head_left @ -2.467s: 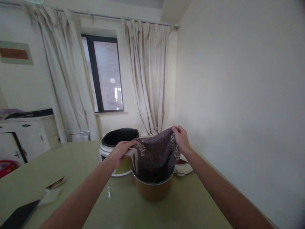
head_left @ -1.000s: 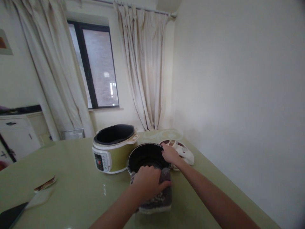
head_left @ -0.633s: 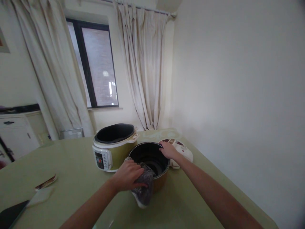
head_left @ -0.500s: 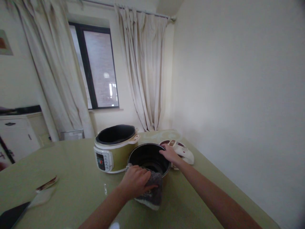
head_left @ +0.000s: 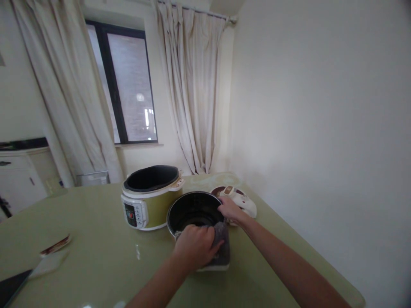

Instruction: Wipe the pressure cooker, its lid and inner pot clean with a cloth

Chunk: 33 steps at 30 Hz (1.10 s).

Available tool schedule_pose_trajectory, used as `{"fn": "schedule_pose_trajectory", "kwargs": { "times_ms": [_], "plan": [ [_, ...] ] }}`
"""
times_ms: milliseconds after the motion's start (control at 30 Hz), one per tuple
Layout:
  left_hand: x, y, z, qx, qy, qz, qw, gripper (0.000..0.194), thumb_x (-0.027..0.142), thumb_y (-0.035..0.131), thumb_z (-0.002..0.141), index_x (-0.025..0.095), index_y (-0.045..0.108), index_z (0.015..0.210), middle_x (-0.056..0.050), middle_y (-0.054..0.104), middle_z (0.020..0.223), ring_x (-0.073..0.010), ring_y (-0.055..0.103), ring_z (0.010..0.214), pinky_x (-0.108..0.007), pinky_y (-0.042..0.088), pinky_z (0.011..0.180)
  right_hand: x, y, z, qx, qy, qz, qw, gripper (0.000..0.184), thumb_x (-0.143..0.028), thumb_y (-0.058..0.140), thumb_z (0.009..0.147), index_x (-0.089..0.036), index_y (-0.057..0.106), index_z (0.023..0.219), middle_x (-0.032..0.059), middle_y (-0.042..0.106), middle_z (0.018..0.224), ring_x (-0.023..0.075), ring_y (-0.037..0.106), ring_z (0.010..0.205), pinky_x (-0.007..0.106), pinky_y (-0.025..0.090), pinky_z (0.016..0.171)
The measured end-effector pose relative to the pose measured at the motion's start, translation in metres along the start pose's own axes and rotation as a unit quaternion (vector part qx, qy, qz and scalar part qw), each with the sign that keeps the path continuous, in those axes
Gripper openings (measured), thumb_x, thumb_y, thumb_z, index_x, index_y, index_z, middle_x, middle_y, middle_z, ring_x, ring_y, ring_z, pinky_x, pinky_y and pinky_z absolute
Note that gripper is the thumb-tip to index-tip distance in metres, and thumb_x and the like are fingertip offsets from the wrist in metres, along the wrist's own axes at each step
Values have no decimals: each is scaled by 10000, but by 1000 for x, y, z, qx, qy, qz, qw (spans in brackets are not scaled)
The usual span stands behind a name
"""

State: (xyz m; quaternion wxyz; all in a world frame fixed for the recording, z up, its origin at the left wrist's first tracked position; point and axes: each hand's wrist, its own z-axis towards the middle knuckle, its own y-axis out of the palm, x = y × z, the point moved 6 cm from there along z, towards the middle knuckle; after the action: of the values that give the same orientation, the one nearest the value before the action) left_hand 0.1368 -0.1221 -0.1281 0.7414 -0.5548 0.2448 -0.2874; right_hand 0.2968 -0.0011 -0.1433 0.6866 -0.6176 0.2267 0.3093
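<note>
The head view centres on a dark-lined pot [head_left: 195, 209], standing with its mouth open on the green worktop [head_left: 105, 261]. A grey cloth [head_left: 222, 252] lies over the pot's near rim and hangs down in front of it, its pale lower edge showing. The left hand [head_left: 196, 243] is clamped on the cloth at that rim, knuckles up, hiding much of the pot's front. The right hand [head_left: 229, 209] is closed on the pot's rim at the far right.

Just left of the pot and a little behind it stands the cooker [head_left: 160, 211], white and olive, open at the top, its control panel [head_left: 135, 214] facing forward; whether the two touch, I cannot tell. Right of the pot and behind it is a white and dark red lid [head_left: 245, 201], partly covered by the right hand.

Well left of the pot lie a dark flat thing [head_left: 13, 285] and a brown-and-white scrap [head_left: 55, 246]. Far beyond the pot are a window [head_left: 131, 85] and pale curtains [head_left: 194, 81].
</note>
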Motion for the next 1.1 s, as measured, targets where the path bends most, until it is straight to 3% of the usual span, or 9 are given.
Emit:
{"fn": "schedule_pose_trajectory", "kwargs": {
  "times_ms": [167,267,367,433,567,700,867,967,1100],
  "plan": [
    [-66,-7,-36,72,152,41,985,541,718,533,946,204,639,815,-61,702,748,-208,650,689,-332,385,647,-12,1,15,-35,-20,18,999,326,-33,563,612,-171,758,835,45,766,887,213,677,878,258,463,757],
    [-86,-10,-43,91,178,56,978,547,739,581,911,208,626,793,-47,682,752,-198,632,717,-335,376,669,-12,2,20,-36,-11,30,999,315,-51,586,637,-163,777,861,58,771,893,222,686,879,279,475,778],
    [-73,-3,-36,80,150,58,984,516,704,609,917,203,650,801,-53,690,737,-203,641,705,-337,372,665,-7,7,17,-10,15,45,999,275,-109,574,727,-139,779,908,89,774,934,237,695,897,309,495,800],
    [-53,3,-27,71,92,56,992,482,668,618,931,200,678,831,-74,719,761,-220,666,719,-338,383,672,-2,10,12,2,31,57,998,303,-124,552,754,-125,771,963,98,776,944,241,703,883,313,511,776],
    [-15,7,-13,54,-20,34,998,446,582,551,996,182,711,882,-129,758,804,-259,707,737,-359,416,688,3,10,5,-4,25,69,997,414,-73,544,678,-145,759,1025,67,777,963,236,706,911,299,523,788],
    [-12,0,-11,39,55,-13,998,474,606,495,988,194,689,856,-112,742,764,-234,676,669,-349,410,649,3,-1,6,-13,-2,54,998,414,-35,558,629,-162,751,972,68,765,1019,237,681,998,297,495,878],
    [-54,-11,-25,67,175,-56,981,524,603,384,988,213,620,728,-81,669,675,-189,584,601,-332,380,624,2,-4,11,-32,-16,36,999,438,-38,563,618,-157,745,998,69,764,991,233,684,959,296,496,857],
    [-80,-20,-24,45,107,-110,987,580,556,321,1043,210,638,700,-61,668,677,-182,586,632,-316,377,653,2,-2,12,-34,-23,22,999,454,-36,554,617,-159,747,1009,71,767,1019,234,682,983,293,492,864],
    [-100,-29,0,-36,-38,-219,974,620,643,456,994,219,657,589,-17,632,590,-168,566,571,-284,367,604,1,1,10,-21,-23,-7,999,446,-16,524,632,-144,733,1004,97,761,1059,243,668,1024,304,471,907]
  ]
}}
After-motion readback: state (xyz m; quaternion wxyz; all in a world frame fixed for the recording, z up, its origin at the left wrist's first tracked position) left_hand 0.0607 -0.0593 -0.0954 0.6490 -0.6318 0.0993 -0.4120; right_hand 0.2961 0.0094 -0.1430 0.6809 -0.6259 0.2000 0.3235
